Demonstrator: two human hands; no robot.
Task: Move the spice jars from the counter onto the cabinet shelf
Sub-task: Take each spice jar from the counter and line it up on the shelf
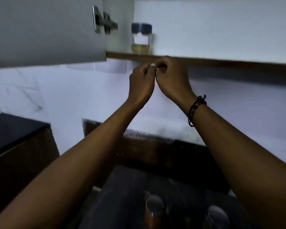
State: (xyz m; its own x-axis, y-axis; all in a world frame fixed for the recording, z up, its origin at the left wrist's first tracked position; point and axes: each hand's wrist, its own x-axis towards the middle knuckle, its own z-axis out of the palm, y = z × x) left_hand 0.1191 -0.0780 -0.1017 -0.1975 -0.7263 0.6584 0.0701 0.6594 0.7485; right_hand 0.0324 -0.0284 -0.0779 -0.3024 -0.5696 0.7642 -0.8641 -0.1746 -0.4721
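A clear spice jar (141, 38) with a dark lid and pale contents stands at the left end of the cabinet shelf (221, 61). Two more jars sit on the dark counter at the bottom: one with reddish contents (153, 210) and one with a grey lid (217, 216). My left hand (141, 83) and my right hand (172, 78) are raised together just below the shelf's front edge, fingers curled and touching each other. Neither hand holds a jar; whether they pinch something small I cannot tell.
The open cabinet door (45, 30) with its metal hinge (104, 21) hangs at the upper left. A white tiled wall (73, 90) lies behind my hands. A dark counter section (12, 129) sits at the left.
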